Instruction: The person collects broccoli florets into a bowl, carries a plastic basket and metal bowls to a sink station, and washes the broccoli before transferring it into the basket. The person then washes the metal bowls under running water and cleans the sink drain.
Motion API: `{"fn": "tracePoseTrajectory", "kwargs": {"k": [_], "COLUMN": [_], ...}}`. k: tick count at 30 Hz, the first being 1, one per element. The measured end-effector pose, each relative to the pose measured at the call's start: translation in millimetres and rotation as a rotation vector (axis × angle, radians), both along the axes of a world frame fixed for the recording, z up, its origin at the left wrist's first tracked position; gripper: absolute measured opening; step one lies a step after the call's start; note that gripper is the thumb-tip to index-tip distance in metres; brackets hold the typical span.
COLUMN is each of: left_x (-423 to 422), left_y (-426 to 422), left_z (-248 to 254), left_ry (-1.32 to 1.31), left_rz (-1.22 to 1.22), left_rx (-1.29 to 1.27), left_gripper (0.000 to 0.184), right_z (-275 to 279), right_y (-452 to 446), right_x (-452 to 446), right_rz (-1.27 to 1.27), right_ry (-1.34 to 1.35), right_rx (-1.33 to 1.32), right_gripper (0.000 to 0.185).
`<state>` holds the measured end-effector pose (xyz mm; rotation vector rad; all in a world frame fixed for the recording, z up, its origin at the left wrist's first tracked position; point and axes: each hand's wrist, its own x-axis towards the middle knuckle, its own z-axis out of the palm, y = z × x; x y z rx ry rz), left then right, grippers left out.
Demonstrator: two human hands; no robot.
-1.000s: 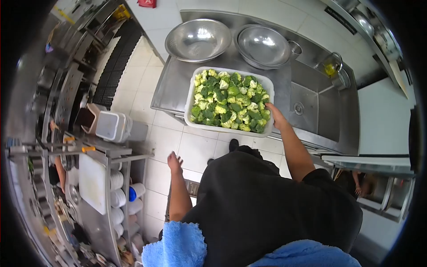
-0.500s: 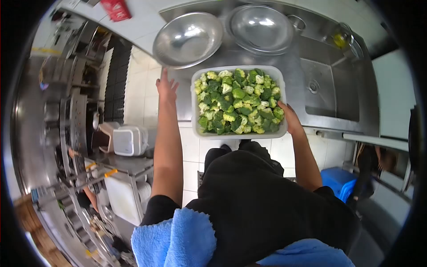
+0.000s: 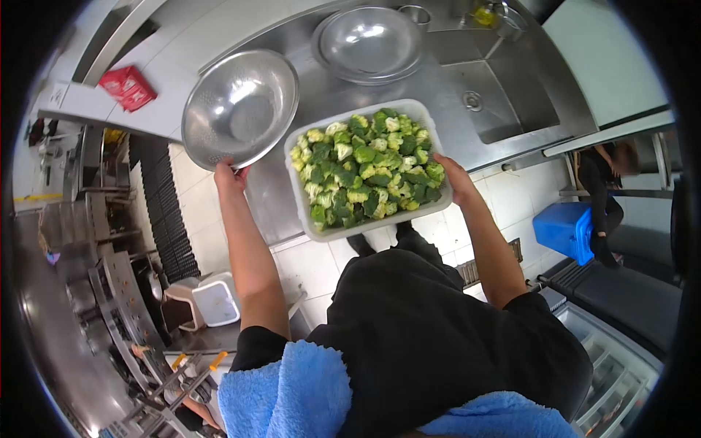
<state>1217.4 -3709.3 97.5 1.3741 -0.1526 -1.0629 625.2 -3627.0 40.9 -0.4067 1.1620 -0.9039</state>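
Note:
A white plastic basket full of cut broccoli florets sits at the front edge of the steel counter. My right hand grips the basket's right rim. To the left, my left hand pinches the near rim of a wide metal colander, thumb and fingers around the edge. Small holes show in the colander's wall. Its inside holds nothing.
Stacked metal bowls and a small metal cup stand at the back. A steel sink lies to the right. A red packet rests at the far left. Another person is at the right, beside a blue bin.
My left hand, open and short of the colander before, has closed on its rim. The colander sits slightly differently. My view has turned, shifting the counter leftward. My right hand stays on the basket.

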Motion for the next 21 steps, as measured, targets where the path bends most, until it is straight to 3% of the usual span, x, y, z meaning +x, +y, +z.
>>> {"fn": "tracePoseTrajectory", "kwargs": {"k": [2, 4, 8, 11, 17, 21], "left_x": [30.2, 18.0, 59.3, 107.5, 89.0, 67.3], "left_y": [39.5, 95.4, 202.6, 258.1, 373.9, 414.2], "left_z": [15.4, 68.6, 81.1, 76.6, 68.8, 65.9], "left_ry": [-0.011, -0.121, -0.214, -0.171, -0.106, -0.099], "left_rz": [-0.042, -0.047, -0.009, 0.073, 0.172, 0.195], "left_rx": [0.021, -0.010, -0.008, 0.035, 0.071, 0.122], "left_gripper": [0.049, 0.049, 0.053, 0.046, 0.041, 0.046], "right_z": [4.5, -3.1, -12.5, -11.3, -41.5, -17.2], "right_y": [13.1, 18.6, 17.1, -19.3, -106.2, -170.9], "right_x": [8.1, 23.7, 86.0, 170.2, 257.8, 282.1], "right_rz": [-0.071, -0.152, -0.314, -0.392, -0.479, -0.370], "right_ry": [-0.012, -0.047, -0.006, 0.111, 0.223, 0.486], "right_rx": [0.017, 0.000, -0.047, -0.059, -0.195, -0.198], "right_gripper": [0.064, 0.063, 0.060, 0.054, 0.057, 0.055]}}
